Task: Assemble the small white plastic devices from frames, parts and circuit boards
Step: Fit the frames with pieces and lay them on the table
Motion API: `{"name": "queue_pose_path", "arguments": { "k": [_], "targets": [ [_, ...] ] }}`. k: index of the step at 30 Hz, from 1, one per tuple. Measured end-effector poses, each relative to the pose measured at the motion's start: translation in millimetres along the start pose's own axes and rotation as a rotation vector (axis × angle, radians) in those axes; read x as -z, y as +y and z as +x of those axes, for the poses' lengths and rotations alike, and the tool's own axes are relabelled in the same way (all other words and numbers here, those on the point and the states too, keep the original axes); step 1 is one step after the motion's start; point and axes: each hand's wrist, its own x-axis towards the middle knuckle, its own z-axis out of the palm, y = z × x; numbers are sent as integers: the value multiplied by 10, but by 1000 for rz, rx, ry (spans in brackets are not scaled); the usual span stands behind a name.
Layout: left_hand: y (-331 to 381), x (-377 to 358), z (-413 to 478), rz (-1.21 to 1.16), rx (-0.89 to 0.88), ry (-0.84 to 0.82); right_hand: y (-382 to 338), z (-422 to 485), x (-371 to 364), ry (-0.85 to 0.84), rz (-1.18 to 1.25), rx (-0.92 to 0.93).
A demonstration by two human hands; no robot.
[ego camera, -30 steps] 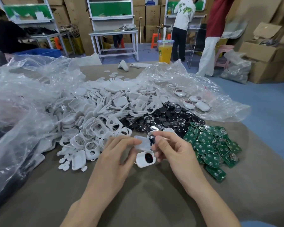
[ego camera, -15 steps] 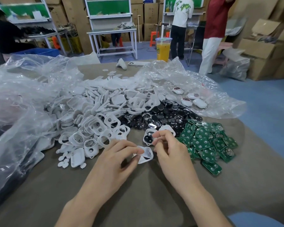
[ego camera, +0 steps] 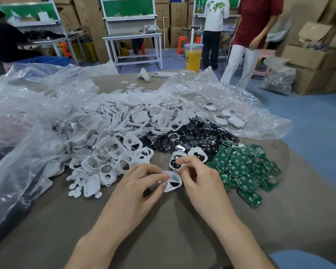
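Progress: four finished devices (ego camera: 220, 119) lay on a clear plastic bag (ego camera: 241, 101) at the far right of the counter (ego camera: 163, 226); judged early in the batch
Left to do: a large heap of loose frames (ego camera: 113, 140), a heap of black round parts (ego camera: 198, 136) and a heap of green circuit boards (ego camera: 246, 167) all waited; bulk of the work judged to be ahead
Piece in work: one white frame (ego camera: 172, 181), held low over the counter in front of the heaps, between both hands
State of piece: a dark part sat in its opening; no circuit board seen in it; judged to be at the part-fitting step, board and closing to follow
Staged pieces: two more frames with dark parts (ego camera: 197, 153) lay on the counter just behind the right hand, at the near edge of the black heap
Left hand (ego camera: 142, 183): narrow, fingers curled; thumb and fingertips pinched the left edge of the white frame
Right hand (ego camera: 200, 179): narrow, fingers curled; thumb and fingers gripped the right edge of the white frame; forefinger reached over the nearer staged piece, contact could not be told
Next need (judgement): a board from the green heap, just beside the right hand
Other: cup of orange drink (ego camera: 193, 57) at the far edge of the counter, well apart from the work
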Motion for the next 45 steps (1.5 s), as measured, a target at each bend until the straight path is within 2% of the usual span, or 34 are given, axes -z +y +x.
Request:
{"name": "queue_pose_path", "arguments": {
  "k": [15,23,29,34,41,45],
  "targets": [
    [5,8,11,6,4,-85,37,16,-26,30,-17,17],
    [64,40,-5,42,17,-121,64,36,-65,-11,-13,48],
    [67,123,-109,99,-44,-73,76,46,-67,-16,-8,36],
    [72,101,-97,125,-64,-109,83,56,-84,-19,-29,58],
    [66,98,-88,90,-33,-121,79,51,-87,-15,-51,76],
    [63,107,-88,45,49,-87,70,44,-83,-1,-38,54]
  ]
}}
